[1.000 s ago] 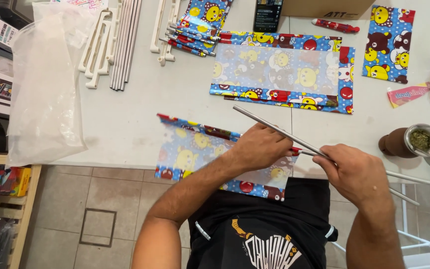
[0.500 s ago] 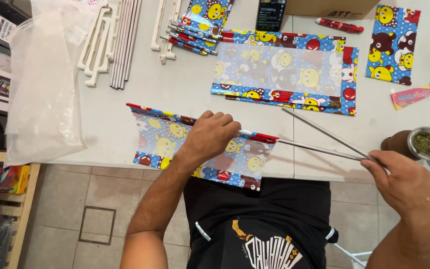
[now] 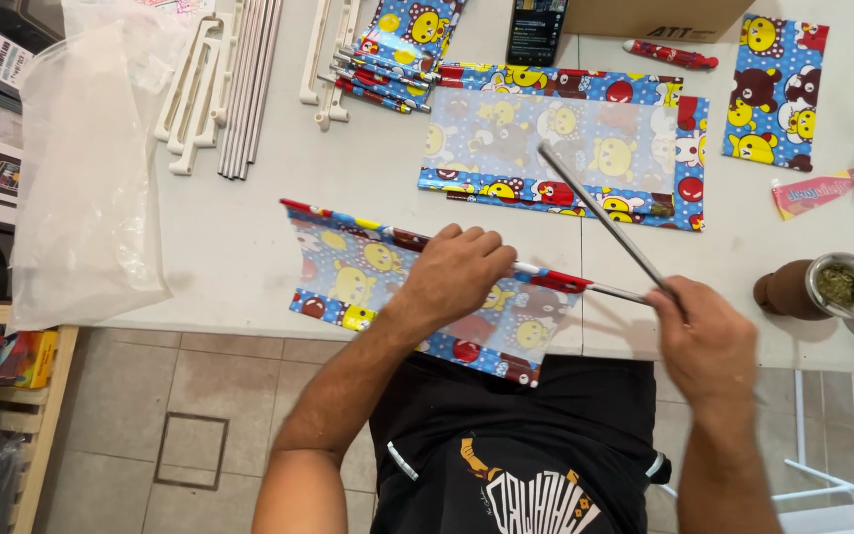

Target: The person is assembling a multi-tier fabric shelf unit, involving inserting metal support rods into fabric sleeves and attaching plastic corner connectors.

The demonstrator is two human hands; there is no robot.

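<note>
My left hand [image 3: 455, 274] grips the top hem of a blue cartoon-print plastic sheet [image 3: 368, 282] that hangs over the near edge of the white table [image 3: 229, 237]. A thin metal rod [image 3: 615, 291] sticks out of the hem's right end. My right hand [image 3: 699, 341] closes on that rod and on a second grey rod [image 3: 595, 213], which slants up and left over a larger printed sheet [image 3: 565, 143].
A clear plastic bag [image 3: 91, 168] lies at the left edge. Grey rods [image 3: 249, 84] and white plastic brackets [image 3: 190, 89] rest at the back left, beside folded printed sheets [image 3: 397, 44]. A phone [image 3: 536, 30], cardboard box, red pen and metal cup with green herbs [image 3: 837, 287] stand right.
The printed sheet slid right along the table edge. My right hand came back in toward it, and the rod went deeper into the hem. The second rod now points up left.
</note>
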